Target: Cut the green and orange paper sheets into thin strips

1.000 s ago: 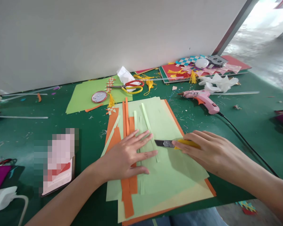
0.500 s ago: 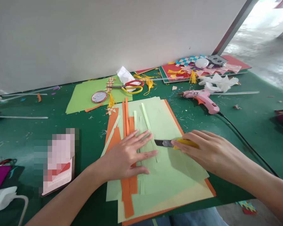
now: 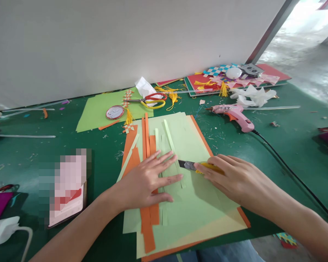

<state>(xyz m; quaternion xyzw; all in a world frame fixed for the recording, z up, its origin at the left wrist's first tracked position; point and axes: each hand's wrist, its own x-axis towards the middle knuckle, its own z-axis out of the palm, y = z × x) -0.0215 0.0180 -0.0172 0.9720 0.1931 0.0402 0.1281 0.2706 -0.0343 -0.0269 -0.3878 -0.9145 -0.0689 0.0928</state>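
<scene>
Left fingers [image 3: 171, 179] lay spread, tips over a pale green strip [image 3: 168, 134]. Right fingers [image 3: 205, 172], gripping the yellow cutter [image 3: 213, 168], had shifted slightly nearer them, suggesting the blade [image 3: 183, 164] was being set against the strip. Beyond both lay a glue gun [image 3: 236, 113].

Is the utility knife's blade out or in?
Out: the dark blade projects beyond the metal sleeve of the yellow utility knife in the right hand.
</scene>
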